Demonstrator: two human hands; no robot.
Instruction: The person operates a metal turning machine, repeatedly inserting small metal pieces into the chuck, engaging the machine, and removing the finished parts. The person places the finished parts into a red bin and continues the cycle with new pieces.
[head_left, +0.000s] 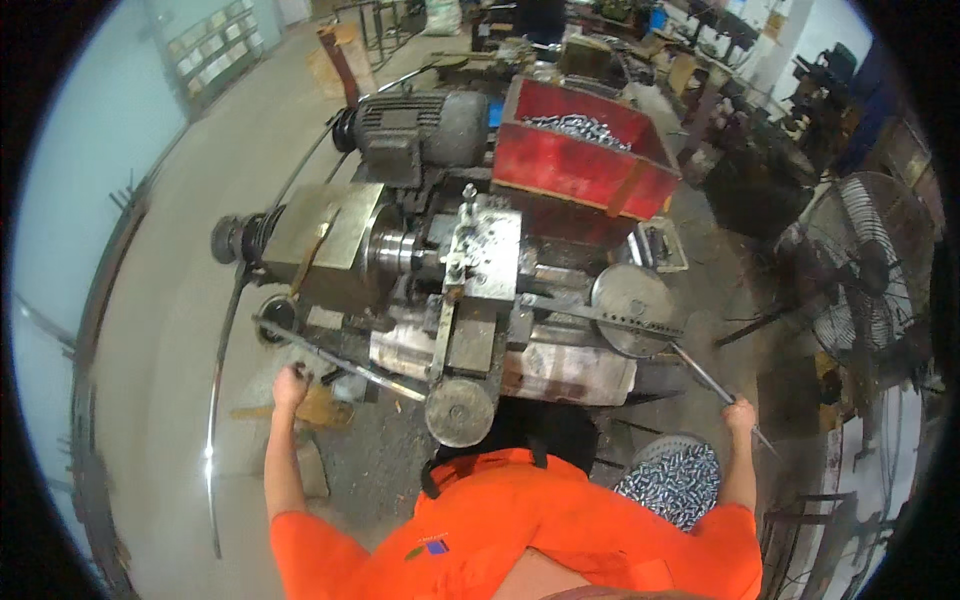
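Observation:
My right hand (740,413) is wrapped round a long metal lever (705,373), which reaches up to the round plate (633,308) at the right end of a small lathe. At the left, my left hand (291,385) is closed, its fingers curled near a slanting metal rod (345,364); a small dark thing shows at the fingertips, too small to name. The rod runs to a round handwheel (460,411) at the front of the machine. Between my arms stand the lathe's spindle (392,250) and its tool block (490,252).
A motor (422,130) sits behind the lathe, beside a red bin (585,178) of small metal parts. A basket (640,462) full of shiny metal pieces is by my right arm. A floor fan (862,262) stands at the right; a long thin bar (212,420) at the left.

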